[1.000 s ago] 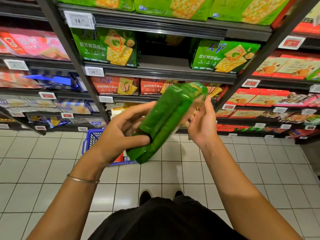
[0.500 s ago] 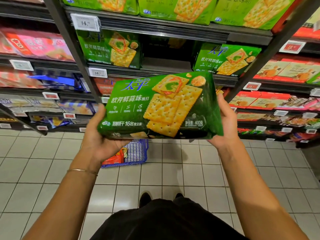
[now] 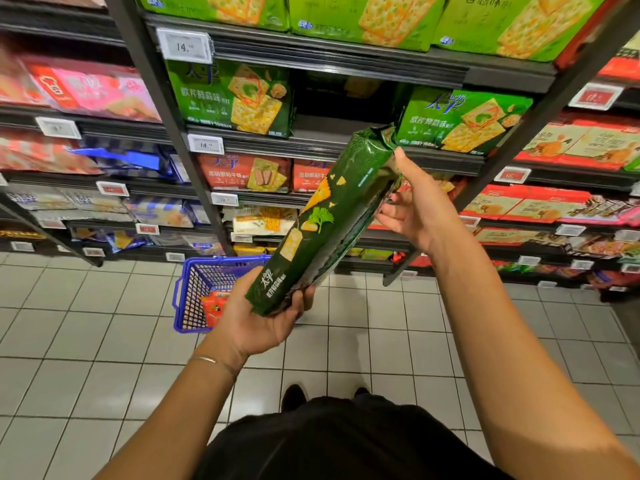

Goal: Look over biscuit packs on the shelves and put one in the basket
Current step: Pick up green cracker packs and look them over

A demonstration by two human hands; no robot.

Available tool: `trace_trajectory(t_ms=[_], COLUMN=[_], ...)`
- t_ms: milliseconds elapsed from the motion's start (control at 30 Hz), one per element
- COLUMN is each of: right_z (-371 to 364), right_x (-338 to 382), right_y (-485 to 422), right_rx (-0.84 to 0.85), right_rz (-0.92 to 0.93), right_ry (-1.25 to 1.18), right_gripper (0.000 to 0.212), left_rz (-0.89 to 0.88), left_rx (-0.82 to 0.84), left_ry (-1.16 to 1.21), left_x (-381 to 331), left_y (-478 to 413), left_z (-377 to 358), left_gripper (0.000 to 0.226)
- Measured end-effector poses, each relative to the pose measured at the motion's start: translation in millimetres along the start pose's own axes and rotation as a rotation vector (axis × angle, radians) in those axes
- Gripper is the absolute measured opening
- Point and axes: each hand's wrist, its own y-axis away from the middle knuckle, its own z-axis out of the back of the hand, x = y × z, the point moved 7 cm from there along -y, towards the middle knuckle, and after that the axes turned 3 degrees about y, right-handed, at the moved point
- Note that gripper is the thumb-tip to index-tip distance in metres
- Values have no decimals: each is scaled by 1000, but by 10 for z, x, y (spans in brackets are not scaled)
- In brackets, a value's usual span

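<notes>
1. Turned since half a second ago, the green biscuit pack (image 3: pixel 329 216) no longer faces me flat with its printed front. It now stands on edge and tilted, showing me its narrow side, with the low end toward my left and the high end up toward my right.
2. From the head view, my left hand (image 3: pixel 263 320) lies palm up beneath the pack's low end, fingers curled round it in a firm hold.
3. My right hand (image 3: pixel 415 209) grasps the pack near its high end, thumb pointing up along the edge and fingers curled against the far side.
4. The pack hangs in the air in front of the shelves (image 3: pixel 346 143), up and to the right of the basket (image 3: pixel 181 292), not in it.
5. The blue basket sits on the tiled floor (image 3: pixel 86 341) at the foot of the shelves, partly hidden behind my left hand, with a red pack (image 3: pixel 214 306) lying inside.
6. On the shelf behind, two matching green packs (image 3: pixel 235 98) stand either side of a dark gap (image 3: pixel 346 95), and a price tag (image 3: pixel 185 46) hangs on the shelf edge above them.
7. A thin bracelet (image 3: pixel 207 360) circles my left wrist, and my dark shoes (image 3: pixel 292 396) show on the tiles below.
</notes>
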Motion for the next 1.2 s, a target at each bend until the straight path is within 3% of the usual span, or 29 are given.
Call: trace_trajectory(t_ms=[100, 200, 300, 367, 433, 467, 533, 700, 867, 1000, 1100, 1200], right_z=[29, 50, 71, 56, 34, 48, 95, 149, 137, 18, 1, 97], right_x=[-47, -90, -165, -247, -328, -357, -432, -580, -986, -1362, -1403, -1255], right_y=[-24, -57, -43, 28, 111, 140, 127, 26, 75, 198, 183, 163], right_rx=[-11, -2, 51, 207, 385, 415, 395, 275, 147, 94, 118, 231], right_rz=[-14, -36, -36, -42, -72, -89, -99, -86, -284, -463, -473, -355], right_ry=[-3, 18, 3, -106, -292, -370, -428, -467, -594, -650, -629, -467], right_gripper=[48, 55, 49, 63, 80, 79, 59, 31, 38, 51, 53, 44], left_rz=[-15, -122, -245, -340, -457, -488, -494, -507, -513, -497, -465, -550], left_rx=[18, -93, -210, -342, -423, -431, -386, -329, -219, -389, -456, -414], left_ry=[-2, -58, -118, -221, -266, -300, -393, -445, -633, -794, -793, -729], left_x=[-30, -137, -259, -389, -558, -619, -685, -737, -698, -726, -720, -771], left_y=[15, 36, 128, 251, 396, 450, 505, 604, 659, 653, 675, 790], left_z=[-2, 68, 102, 149, 173, 145, 13, -310, -729, -898, -876, -814], left_gripper=[70, 77, 51, 42, 57, 70, 86, 48, 50, 66, 66, 47])
